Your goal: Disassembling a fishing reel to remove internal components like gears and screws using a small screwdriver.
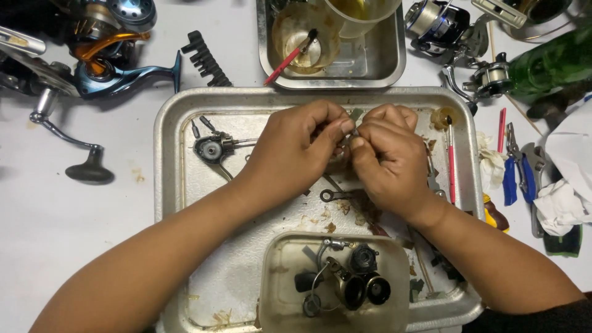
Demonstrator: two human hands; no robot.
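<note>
Hands, left and right, pinch together on a small part, mostly hidden by fingers.

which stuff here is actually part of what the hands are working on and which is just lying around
In hand: left hand and right hand pinch a small metal part over the metal tray.

Lying about: blue fishing reel, green bottle, blue-handled pliers, red brush.
</note>
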